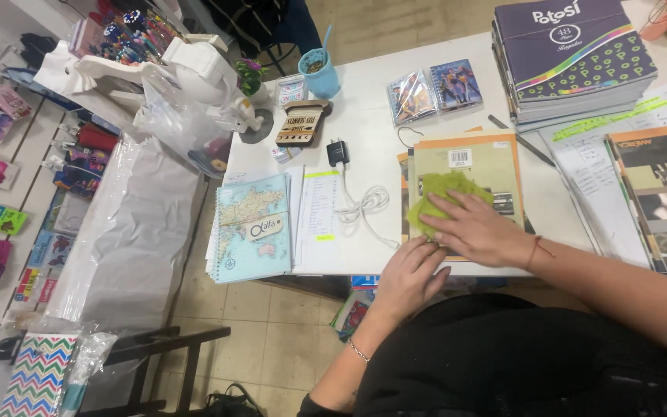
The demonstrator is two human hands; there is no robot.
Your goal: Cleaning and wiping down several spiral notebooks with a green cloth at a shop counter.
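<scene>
Right hand [479,228] flat, fingers spread, pressing green cloth [438,197] on notebook [465,166]; left hand [411,276] loosely curled at table [364,131] edge, seemingly empty. Wiping step; steady pressure needed.

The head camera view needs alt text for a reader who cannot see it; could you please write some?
Seen from above, a person's right hand presses a green cloth onto an orange-edged notebook on a white table, while the left hand rests at the table's near edge. A map-covered notebook, a white charger cable and a stack of notebooks lie around.
</scene>
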